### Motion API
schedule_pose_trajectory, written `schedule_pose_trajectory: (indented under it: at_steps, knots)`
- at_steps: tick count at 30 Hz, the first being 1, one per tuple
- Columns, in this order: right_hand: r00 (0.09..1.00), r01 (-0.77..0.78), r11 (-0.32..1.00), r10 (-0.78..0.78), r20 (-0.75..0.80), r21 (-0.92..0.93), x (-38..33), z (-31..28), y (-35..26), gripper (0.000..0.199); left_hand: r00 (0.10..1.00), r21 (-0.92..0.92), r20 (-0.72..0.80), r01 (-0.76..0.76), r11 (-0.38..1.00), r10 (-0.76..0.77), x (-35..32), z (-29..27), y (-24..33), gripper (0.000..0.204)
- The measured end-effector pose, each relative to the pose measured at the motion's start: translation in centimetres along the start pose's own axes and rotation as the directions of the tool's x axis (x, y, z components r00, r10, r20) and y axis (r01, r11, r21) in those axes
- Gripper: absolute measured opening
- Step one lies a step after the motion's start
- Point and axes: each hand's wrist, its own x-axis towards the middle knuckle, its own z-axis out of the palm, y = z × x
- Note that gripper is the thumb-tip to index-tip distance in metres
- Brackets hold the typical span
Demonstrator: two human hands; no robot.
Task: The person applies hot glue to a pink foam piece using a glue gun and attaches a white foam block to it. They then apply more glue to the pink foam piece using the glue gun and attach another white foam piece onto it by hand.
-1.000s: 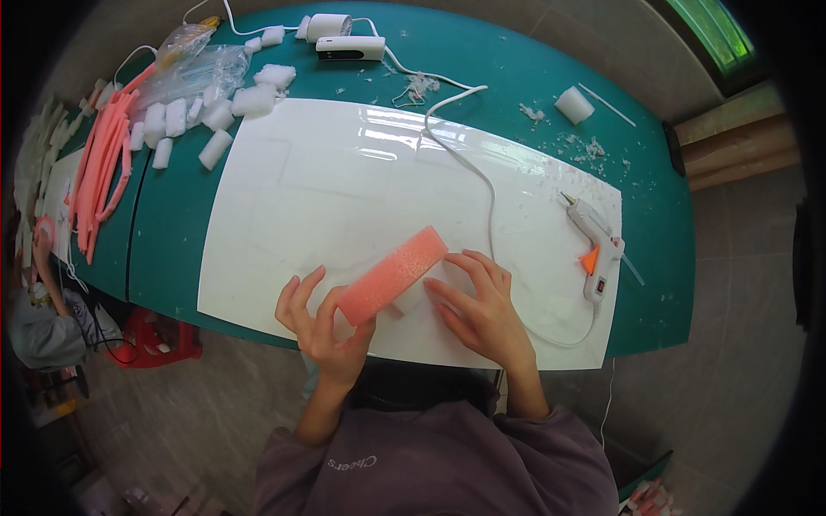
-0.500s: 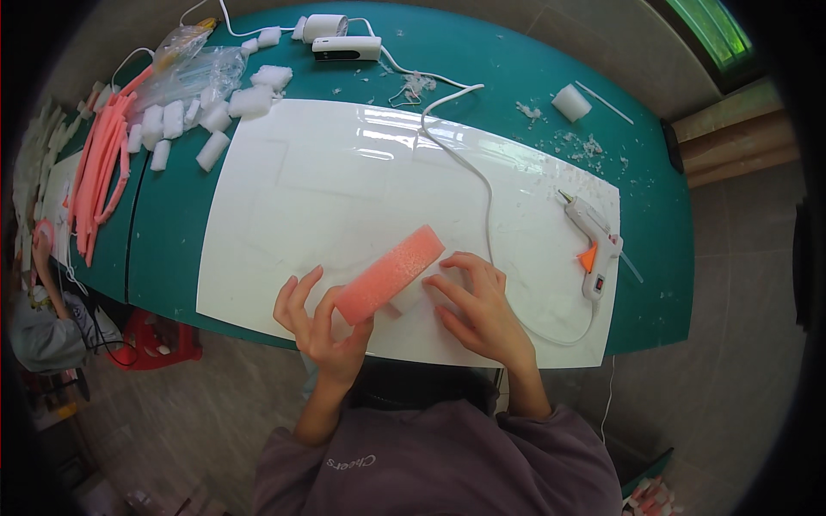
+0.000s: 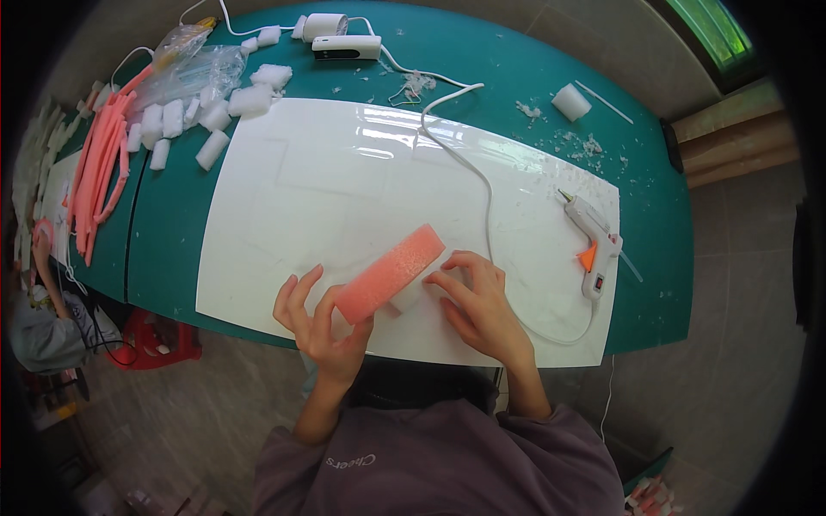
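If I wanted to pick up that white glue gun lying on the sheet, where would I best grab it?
Probably by the handle, the thick lower part of the glue gun below the orange trigger, coming from above. It lies flat on the white sheet with its nozzle pointing up-left and away, and the cord leaves from the handle's end, so the handle is the free, safer part.

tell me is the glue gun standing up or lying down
Lying down. The glue gun rests flat on its side on the white sheet, nozzle pointing away, to the right of both hands, which touch a pink foam block.
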Motion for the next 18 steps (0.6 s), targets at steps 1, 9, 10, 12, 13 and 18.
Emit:
schedule_pose_trajectory:
  at_steps: [1,9,10,12,13,18]
  knots:
    - [1.000,0.001,1.000,-0.001,0.000,0.000,0.0,0.1,-0.1,0.037,1.000,-0.001,0.000,0.000,1.000,0.000,0.0,0.0,0.0,0.035]
    - [0.972,-0.150,0.986,0.133,-0.192,-0.075,0.9,2.4,-1.3,0.025,1.000,0.016,-0.008,-0.006,1.000,0.006,-0.1,0.1,-0.1,0.035]
    - [0.972,-0.151,0.986,0.134,-0.193,-0.076,1.1,2.7,-1.4,0.025,1.000,0.023,-0.009,-0.007,1.000,0.007,-0.1,0.1,-0.1,0.035]
    - [0.952,-0.176,0.982,0.154,-0.264,-0.063,1.4,3.0,-1.6,0.019,1.000,0.007,-0.026,0.003,1.000,-0.003,0.0,0.2,0.1,0.031]
    - [0.953,-0.174,0.983,0.152,-0.262,-0.062,1.6,3.1,-1.6,0.019,0.999,-0.008,-0.042,0.014,1.000,-0.014,0.1,0.2,0.1,0.028]
    - [0.954,-0.188,0.980,0.166,-0.250,-0.067,1.9,3.2,-1.5,0.014,0.999,-0.004,-0.035,0.020,1.000,-0.020,0.0,0.1,0.1,0.030]
